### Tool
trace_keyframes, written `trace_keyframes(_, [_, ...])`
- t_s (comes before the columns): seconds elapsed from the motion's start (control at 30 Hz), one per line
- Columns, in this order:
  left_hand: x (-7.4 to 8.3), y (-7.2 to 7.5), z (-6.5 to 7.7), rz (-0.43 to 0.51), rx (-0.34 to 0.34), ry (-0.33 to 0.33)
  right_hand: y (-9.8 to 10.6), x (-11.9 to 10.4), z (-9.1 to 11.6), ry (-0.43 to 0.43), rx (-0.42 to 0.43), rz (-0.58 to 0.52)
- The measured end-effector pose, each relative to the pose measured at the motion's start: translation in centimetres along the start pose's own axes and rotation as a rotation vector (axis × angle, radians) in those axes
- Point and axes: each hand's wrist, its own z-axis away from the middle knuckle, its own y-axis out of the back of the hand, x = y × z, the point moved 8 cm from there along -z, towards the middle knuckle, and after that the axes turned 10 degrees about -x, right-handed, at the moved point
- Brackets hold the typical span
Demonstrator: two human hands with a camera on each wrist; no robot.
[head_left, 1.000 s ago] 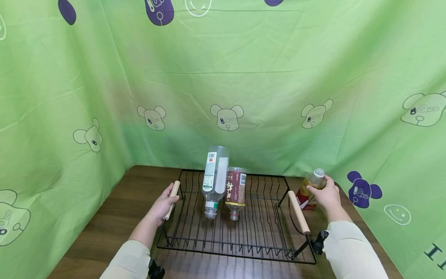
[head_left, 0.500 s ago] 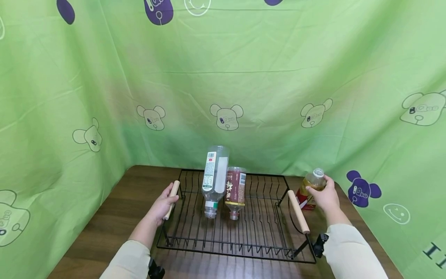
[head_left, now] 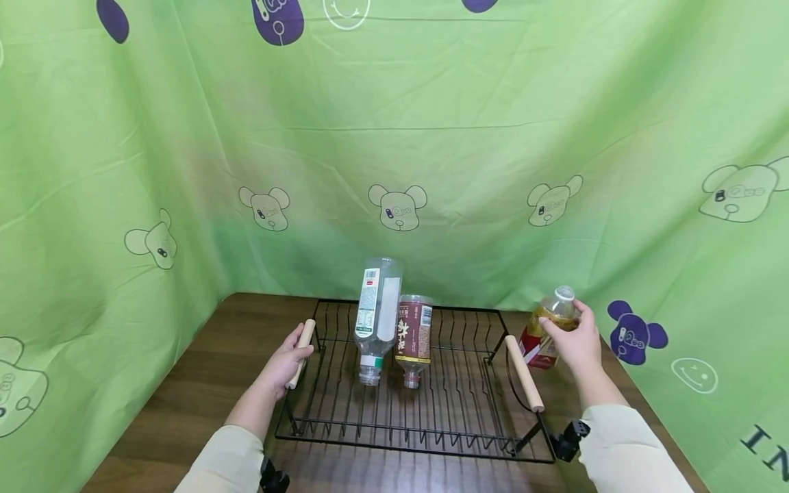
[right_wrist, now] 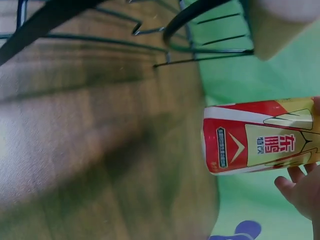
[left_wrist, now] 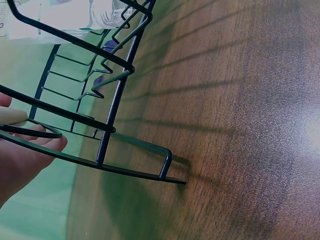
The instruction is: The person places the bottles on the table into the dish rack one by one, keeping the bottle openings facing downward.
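Observation:
My left hand [head_left: 288,359] grips the left wooden handle [head_left: 302,354] of a black wire dish rack [head_left: 456,404]. Beyond the rack's right side, my right hand [head_left: 577,340] holds a clear plastic bottle with a red and yellow label [head_left: 544,333] round its upper part, cap end up and leaning slightly. That label fills much of the right wrist view, with a few fingertips [right_wrist: 285,186] beside it. Two capless-looking bottles lie neck down on the rack: a clear bottle with a white label [head_left: 378,311] and a smaller bottle with a maroon label [head_left: 414,335].
The right wooden handle [head_left: 524,373] stands between the rack and the held bottle. Under everything is a brown wood-grain table [head_left: 185,383]. A green curtain with bear prints [head_left: 333,157] hangs close behind and along both sides.
The red and yellow bottle has moved up slightly with my right hand and now tilts a little. My left hand stays on the handle; both bottles on the rack keep their places.

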Motion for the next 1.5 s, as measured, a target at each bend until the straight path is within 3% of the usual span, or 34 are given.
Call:
trace_keyframes(0.43, [0.2, -0.2, 0.2, 0.000, -0.011, -0.008, 1.4, -5.3, 1.3, 0.123, 0.029, -0.187])
trace_keyframes(0.63, [0.1, -0.1, 0.2, -0.003, -0.002, -0.001, 1.3, -9.0, 2.8, 0.206, 0.034, -0.176])
trace_keyframes(0.93, [0.2, -0.2, 0.3, -0.002, 0.000, -0.004, -0.4, -13.9, 5.7, 0.338, -0.033, -0.091])
trace_keyframes(1.5, [0.6, -0.2, 0.4, -0.008, 0.004, -0.009, -5.5, -15.4, 7.9, 0.383, -0.258, -0.056])
